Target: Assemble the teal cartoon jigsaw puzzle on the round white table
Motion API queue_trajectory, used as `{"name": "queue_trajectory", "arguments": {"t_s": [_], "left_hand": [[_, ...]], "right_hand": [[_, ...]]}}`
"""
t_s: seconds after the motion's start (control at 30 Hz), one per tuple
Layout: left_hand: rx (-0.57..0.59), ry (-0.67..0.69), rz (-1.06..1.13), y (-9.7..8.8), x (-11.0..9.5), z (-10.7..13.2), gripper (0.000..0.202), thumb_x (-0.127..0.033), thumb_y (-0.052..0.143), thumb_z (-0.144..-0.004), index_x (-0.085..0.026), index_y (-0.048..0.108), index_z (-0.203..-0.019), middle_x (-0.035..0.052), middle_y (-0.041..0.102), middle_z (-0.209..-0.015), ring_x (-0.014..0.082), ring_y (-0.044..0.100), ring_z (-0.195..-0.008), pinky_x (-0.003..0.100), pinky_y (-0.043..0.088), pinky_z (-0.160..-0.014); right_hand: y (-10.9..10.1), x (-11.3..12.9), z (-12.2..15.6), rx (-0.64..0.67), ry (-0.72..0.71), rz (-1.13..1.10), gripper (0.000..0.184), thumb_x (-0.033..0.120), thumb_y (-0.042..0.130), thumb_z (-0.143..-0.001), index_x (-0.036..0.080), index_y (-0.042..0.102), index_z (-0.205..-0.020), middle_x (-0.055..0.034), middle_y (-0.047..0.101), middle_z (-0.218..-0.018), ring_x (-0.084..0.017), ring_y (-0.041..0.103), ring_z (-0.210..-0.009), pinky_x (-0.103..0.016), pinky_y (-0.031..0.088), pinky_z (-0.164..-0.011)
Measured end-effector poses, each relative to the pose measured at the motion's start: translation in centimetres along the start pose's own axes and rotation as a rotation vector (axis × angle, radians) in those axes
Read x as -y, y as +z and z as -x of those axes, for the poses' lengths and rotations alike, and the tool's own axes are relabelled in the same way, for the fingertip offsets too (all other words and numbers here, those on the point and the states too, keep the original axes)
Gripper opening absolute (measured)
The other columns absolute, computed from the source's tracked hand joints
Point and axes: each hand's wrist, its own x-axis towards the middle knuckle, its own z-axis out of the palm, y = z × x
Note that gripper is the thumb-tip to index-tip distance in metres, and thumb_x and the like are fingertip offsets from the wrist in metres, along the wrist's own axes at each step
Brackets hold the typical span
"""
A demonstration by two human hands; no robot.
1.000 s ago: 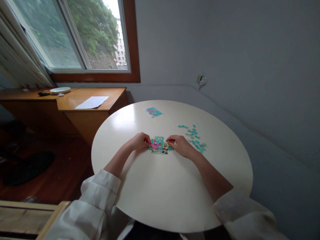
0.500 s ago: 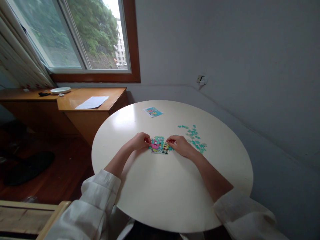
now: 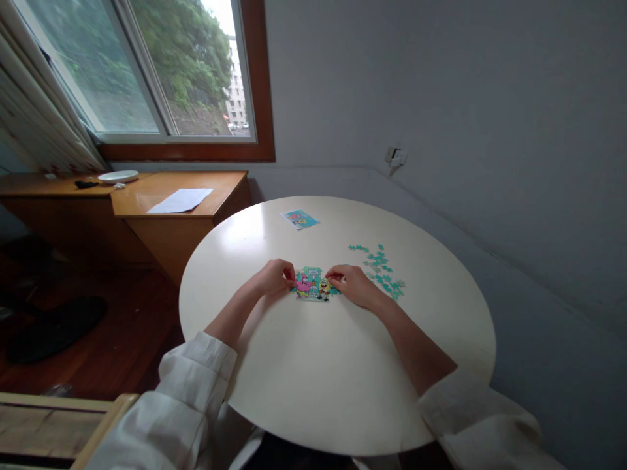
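Observation:
A partly joined jigsaw puzzle (image 3: pixel 312 285) lies flat on the round white table (image 3: pixel 323 372), with a pink, a pale and a yellow cartoon figure on a green ground. At its left edge is my left hand (image 3: pixel 278 275), thumb and fingertips pinched on the border pieces. My right hand (image 3: pixel 349 281) is closed in the same way at the right edge, by the yellow figure. Its fingers partly cover the pieces there. To the right of that hand, several loose green jigsaw pieces (image 3: pixel 386 282) are scattered.
A small printed picture card (image 3: pixel 300 219) rests toward the table's far side. Behind on the left stands a wooden desk (image 3: pixel 230 189) bearing a sheet of paper (image 3: pixel 181 200) and a white plate (image 3: pixel 118 177). A socket with a plug (image 3: pixel 394 156) is on the wall.

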Motion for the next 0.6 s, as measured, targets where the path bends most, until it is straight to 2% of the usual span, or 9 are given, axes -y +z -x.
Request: {"name": "queue_trajectory", "arguments": {"t_s": [0.17, 0.43, 0.6], "left_hand": [[-0.006, 0.012, 0.001, 0.1, 0.5, -0.2, 0.012, -0.026, 0.068, -0.06, -0.015, 0.064, -0.064, -0.0001, 0.06, -0.063, 0.0117, 0.047, -0.058, 0.022, 0.036, -0.054], [-0.102, 0.012, 0.014, 0.2, 1.1, -0.4, 0.017, -0.03, 0.057, -0.07, -0.014, 0.061, -0.066, -0.0006, 0.054, -0.058, 0.0108, 0.044, -0.055, 0.023, 0.033, -0.052], [-0.029, 0.042, 0.02, 0.2, 0.9, -0.3, 0.01, -0.024, 0.062, -0.063, -0.015, 0.063, -0.065, -0.0019, 0.054, -0.058, 0.0101, 0.045, -0.055, 0.022, 0.035, -0.052]], "right_hand": [[0.0, 0.0, 0.0, -0.019, -0.002, -0.007, 0.017, 0.013, 0.052, -0.075, 0.015, 0.068, -0.08, -0.0036, 0.067, -0.073, -0.012, 0.056, -0.066, -0.023, 0.04, -0.063], [-0.2, 0.0, 0.1, -0.086, 0.012, 0.004, 0.017, 0.013, 0.051, -0.074, 0.015, 0.068, -0.079, -0.0039, 0.067, -0.072, -0.013, 0.056, -0.065, -0.023, 0.041, -0.063], [-0.3, -0.1, 0.0, -0.094, 0.015, 0.008, 0.017, 0.014, 0.052, -0.074, 0.015, 0.068, -0.078, -0.0041, 0.067, -0.072, -0.013, 0.057, -0.065, -0.024, 0.042, -0.063]]}}
